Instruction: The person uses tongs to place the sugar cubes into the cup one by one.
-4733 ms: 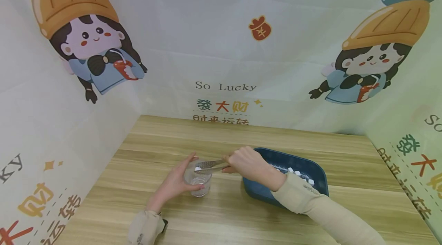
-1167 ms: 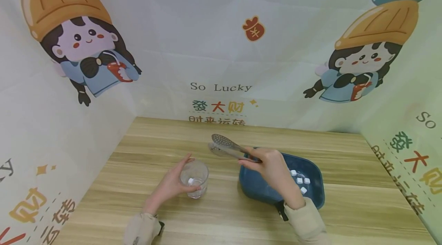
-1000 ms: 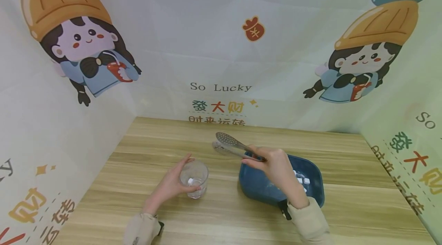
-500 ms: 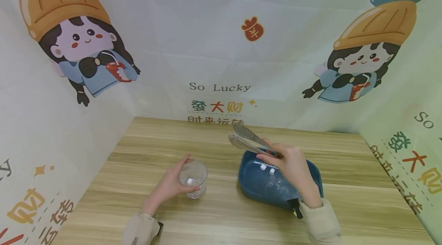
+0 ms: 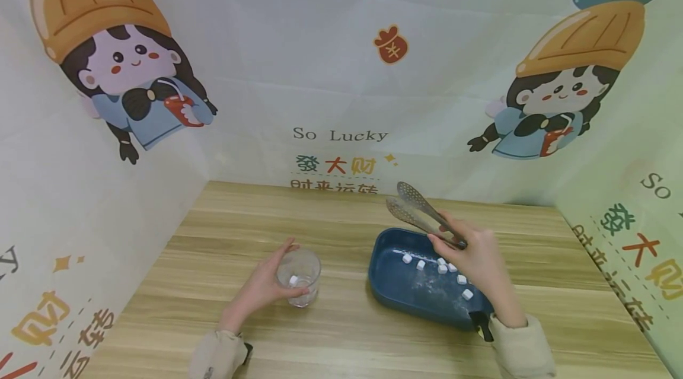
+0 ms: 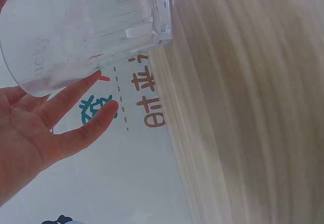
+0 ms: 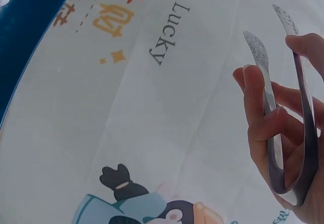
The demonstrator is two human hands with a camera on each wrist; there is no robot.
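A clear drinking glass [image 5: 311, 272] stands on the table, my left hand [image 5: 258, 291] gripping it with thumb in front and fingers round the back. Inside it lies a white cube [image 5: 293, 280]. In the left wrist view, the index and middle fingers [image 6: 68, 100] spread along the glass's side. My right hand [image 5: 477, 257] holds metal tongs [image 5: 412, 196] with perforated tips above the far right part of a blue tray [image 5: 385, 287]. The tongs' arms stand apart with nothing between them, as the right wrist view confirms. Several white cubes [image 5: 421, 265] lie scattered in the tray.
The wood-grain table [image 5: 341, 337] carries the glass at left and the tray at right. A printed cloth backdrop [image 5: 299, 70] encloses the table at the back and both sides.
Earlier, the tongs held a white cube in the glass's mouth; a cube now lies inside. My right hand has carried the tongs rightward over the tray, uncovering its cubes. My left hand stays put.
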